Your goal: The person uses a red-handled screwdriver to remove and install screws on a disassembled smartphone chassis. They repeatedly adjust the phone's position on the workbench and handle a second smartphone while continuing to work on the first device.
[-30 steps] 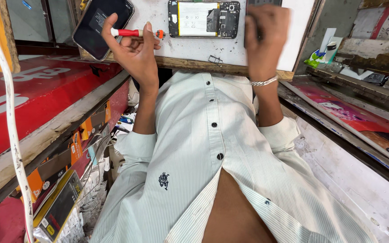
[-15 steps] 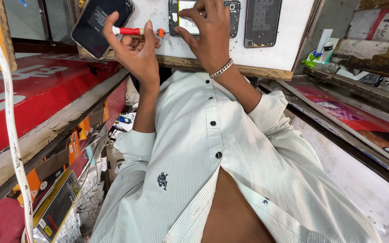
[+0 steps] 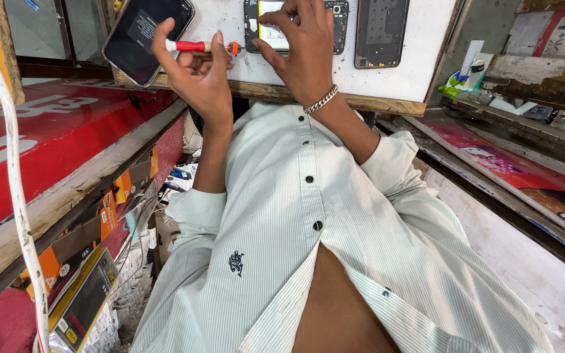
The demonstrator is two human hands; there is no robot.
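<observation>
My left hand [image 3: 197,75] grips a small red-handled screwdriver [image 3: 189,46], held level with its orange end pointing right. My right hand [image 3: 303,49], with a metal bracelet on the wrist, pinches an opened phone [image 3: 338,23] that lies back-off on a white board [image 3: 426,72]. The hand hides most of that phone. A black phone [image 3: 142,36] with a dark screen lies left of my left hand. A dark phone back panel [image 3: 380,33] lies to the right of my right hand.
A red counter top [image 3: 47,144] runs along the left, with a white cable [image 3: 17,196] hanging in front of it and orange and black boxes [image 3: 86,301] on a shelf below. A green and white packet [image 3: 456,82] and cluttered worn shelves are at the right.
My right hand has come left from the dark back panel to the opened phone and settled its fingers on it. My left hand has kept the screwdriver nearly still.
</observation>
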